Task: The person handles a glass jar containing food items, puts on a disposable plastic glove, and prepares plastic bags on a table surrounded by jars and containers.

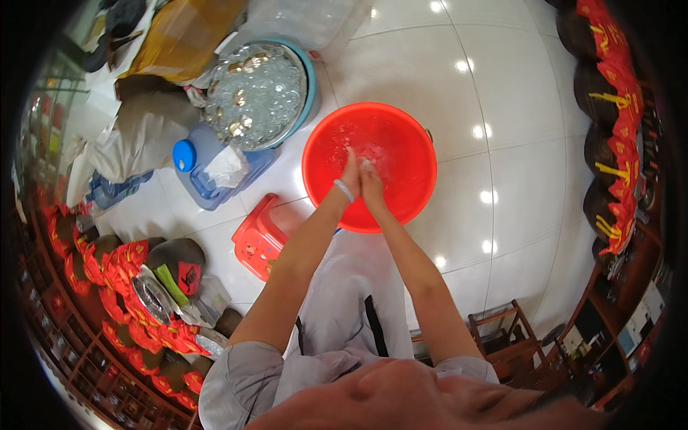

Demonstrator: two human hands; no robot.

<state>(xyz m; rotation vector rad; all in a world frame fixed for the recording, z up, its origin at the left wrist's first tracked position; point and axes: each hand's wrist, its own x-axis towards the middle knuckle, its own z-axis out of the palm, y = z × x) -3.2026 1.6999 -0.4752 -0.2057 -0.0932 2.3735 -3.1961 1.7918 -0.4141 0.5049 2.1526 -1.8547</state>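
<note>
A large red plastic basin (424, 166) stands on the floor in front of me, with water in it. Both hands are inside it, close together. My left hand (350, 173), with a pale bracelet (344, 190) at its wrist, has its fingers stretched forward. Against it lies my right hand (371, 183), fingers curled. A small pale glint (366, 163) shows at the right fingertips; whether it is an object or wet skin is unclear. Around the fingertips the water is stirred and splashing.
To the left, a metal bowl in a teal tub holds many clear glass pieces (258, 97). Near it are a blue plastic water container (209, 188) and a red plastic stool (260, 239). Dark jars with red cloth (596, 97) line the right; a wooden chair (505, 333) stands lower right.
</note>
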